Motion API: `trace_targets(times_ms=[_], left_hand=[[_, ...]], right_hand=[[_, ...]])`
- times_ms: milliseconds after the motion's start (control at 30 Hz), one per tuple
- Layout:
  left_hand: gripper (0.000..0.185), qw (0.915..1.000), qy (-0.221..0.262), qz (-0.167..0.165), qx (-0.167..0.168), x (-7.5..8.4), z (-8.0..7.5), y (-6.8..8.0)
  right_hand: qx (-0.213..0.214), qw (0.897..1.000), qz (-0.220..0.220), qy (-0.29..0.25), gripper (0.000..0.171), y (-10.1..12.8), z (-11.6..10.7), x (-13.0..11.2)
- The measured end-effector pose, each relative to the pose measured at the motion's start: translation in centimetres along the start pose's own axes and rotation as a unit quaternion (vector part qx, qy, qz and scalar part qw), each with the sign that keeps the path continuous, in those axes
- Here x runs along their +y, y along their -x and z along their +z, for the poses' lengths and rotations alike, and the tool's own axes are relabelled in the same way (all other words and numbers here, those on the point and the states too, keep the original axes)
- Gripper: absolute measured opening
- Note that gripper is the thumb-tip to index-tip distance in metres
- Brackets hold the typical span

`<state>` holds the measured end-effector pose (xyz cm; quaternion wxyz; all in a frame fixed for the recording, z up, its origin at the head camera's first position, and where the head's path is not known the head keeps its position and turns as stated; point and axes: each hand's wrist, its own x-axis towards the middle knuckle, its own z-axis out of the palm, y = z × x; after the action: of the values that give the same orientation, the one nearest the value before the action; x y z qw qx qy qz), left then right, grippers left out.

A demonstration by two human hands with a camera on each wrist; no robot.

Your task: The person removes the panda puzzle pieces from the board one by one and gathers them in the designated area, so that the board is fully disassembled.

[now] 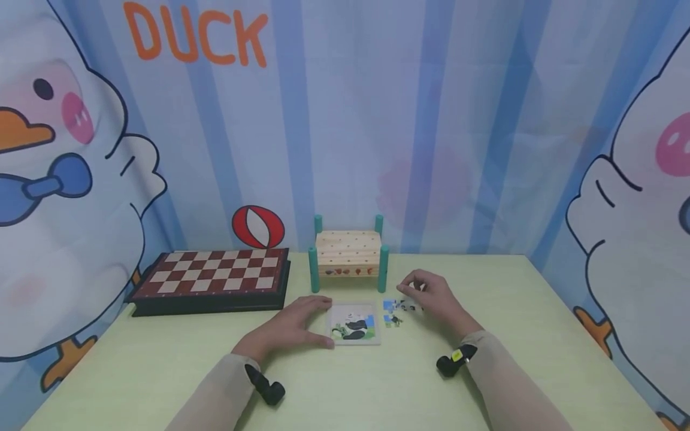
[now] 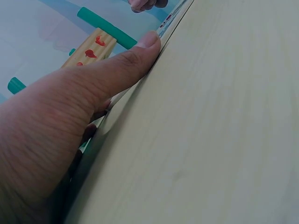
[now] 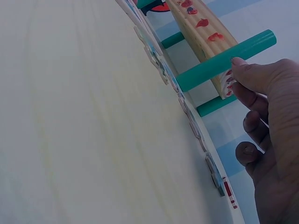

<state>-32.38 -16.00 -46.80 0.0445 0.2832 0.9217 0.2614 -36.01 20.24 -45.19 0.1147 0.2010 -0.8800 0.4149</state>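
Observation:
A small jigsaw puzzle tray with a panda picture lies flat on the table. My left hand holds its left side, thumb at the near corner and fingers at the far one. Right of the tray, loose puzzle pieces lie in a small group, seen edge-on in the right wrist view. Over them hovers my right hand, its fingers loosely bent. Thumb and forefinger come near each other, and no piece shows between them.
Behind the tray stands a toy wooden bed with green posts. A checkered board box sits at the back left. Striped curtains with duck prints hang at the table's back and sides.

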Motion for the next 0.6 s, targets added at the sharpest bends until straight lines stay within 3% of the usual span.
trace_targets(times_ms=[367,600], left_hand=[[0.096,0.9999,0.015,0.008,-0.003,0.05,0.14,-0.12],[0.096,1.0000,-0.003,0.008,0.001,-0.20,0.23,-0.22]], right_hand=[[0.002,1.000,0.007,-0.008,0.010,0.38,-0.05,0.15],[0.001,1.000,-0.006,-0.013,0.012,0.25,-0.17,0.28]])
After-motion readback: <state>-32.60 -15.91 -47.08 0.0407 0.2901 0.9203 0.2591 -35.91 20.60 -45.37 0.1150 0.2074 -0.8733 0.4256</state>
